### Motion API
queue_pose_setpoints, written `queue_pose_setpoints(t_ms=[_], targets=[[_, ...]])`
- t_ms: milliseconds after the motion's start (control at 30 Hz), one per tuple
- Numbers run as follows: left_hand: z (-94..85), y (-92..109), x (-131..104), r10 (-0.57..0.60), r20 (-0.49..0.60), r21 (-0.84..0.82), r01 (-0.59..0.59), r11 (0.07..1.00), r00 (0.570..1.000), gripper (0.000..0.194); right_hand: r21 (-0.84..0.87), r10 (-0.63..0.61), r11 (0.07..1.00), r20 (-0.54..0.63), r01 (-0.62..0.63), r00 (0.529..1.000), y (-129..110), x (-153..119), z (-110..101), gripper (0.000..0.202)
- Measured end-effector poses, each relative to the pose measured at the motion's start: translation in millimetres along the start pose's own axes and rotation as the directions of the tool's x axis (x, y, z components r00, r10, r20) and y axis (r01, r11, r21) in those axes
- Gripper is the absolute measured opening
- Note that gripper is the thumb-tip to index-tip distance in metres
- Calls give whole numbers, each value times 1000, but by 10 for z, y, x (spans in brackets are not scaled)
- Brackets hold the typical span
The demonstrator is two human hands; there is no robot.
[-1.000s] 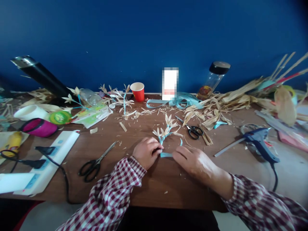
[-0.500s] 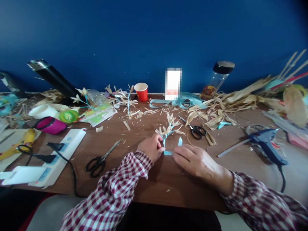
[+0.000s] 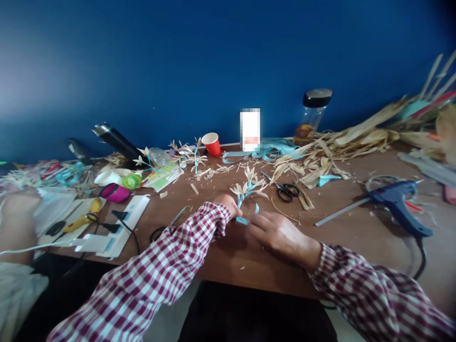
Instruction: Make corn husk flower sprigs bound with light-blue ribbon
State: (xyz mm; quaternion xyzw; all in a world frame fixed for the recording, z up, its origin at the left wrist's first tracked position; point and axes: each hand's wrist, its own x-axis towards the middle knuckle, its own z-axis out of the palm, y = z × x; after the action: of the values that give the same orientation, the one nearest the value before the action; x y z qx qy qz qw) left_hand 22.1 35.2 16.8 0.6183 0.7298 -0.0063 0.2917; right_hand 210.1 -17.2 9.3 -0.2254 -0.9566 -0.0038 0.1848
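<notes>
Pinches in the nearly closed left hand (image 3: 230, 206) the lower stem of a pale dry-husk flower spray bound in light blue (image 3: 249, 184), over the near middle of the brown wooden table (image 3: 231, 273), blossoms pointing away; grips in the right hand (image 3: 280, 232), fingers curved and close together, a narrow light-blue ribbon strip (image 3: 242, 220) leading from the left fingertips; cannot tell exactly how the right fingertips meet on it; has black-handled scissors (image 3: 280, 186) just beyond the spray and a dark-blue glue gun (image 3: 395, 202) farther right; partly covers a second pair of scissors (image 3: 179, 215) with the checked left sleeve (image 3: 174, 261).
</notes>
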Motion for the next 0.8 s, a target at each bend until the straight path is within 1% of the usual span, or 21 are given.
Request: queue_pose_setpoints(t_ms=[133,200,267,333,367,400,467,533,600,700,800], targets=[[12,15,-39,0,-37,-27,-1,1000,999,10,68,48,997,-26,-46,999,-3,-27,-16,19],[22,-3,-56,-1,-53,-52,-2,999,999,11,118,117,987,-40,-112,992,-11,-31,-12,19],[31,-32,-58,-12,-49,-94,7,996,999,10,157,242,960,-41,-232,969,-13,-26,8,18],[38,-62,-47,-40,-14,-156,38,987,999,8,165,366,920,-29,-356,930,-4,-16,34,16],[40,-76,-41,-58,11,-195,59,979,998,8,158,409,903,-24,-400,912,3,-10,43,15],[40,-88,-37,-75,38,-237,82,968,996,7,148,427,896,-18,-420,904,11,-4,46,14],[26,-113,-37,-88,89,-327,112,938,992,7,127,398,911,-17,-393,917,23,6,30,13],[-5,-143,-52,-75,127,-404,120,907,989,8,97,337,938,-23,-333,941,23,13,-6,12],[-43,-181,-78,-57,153,-458,122,880,987,9,51,294,955,-31,-292,955,11,17,-45,13],[-84,-234,-124,-63,158,-505,135,852,985,9,-1,291,957,-8,-291,957,-10,16,-74,12],[-99,-254,-161,-55,130,-538,117,835,990,7,-12,299,954,23,-299,954,-13,11,-66,9]])
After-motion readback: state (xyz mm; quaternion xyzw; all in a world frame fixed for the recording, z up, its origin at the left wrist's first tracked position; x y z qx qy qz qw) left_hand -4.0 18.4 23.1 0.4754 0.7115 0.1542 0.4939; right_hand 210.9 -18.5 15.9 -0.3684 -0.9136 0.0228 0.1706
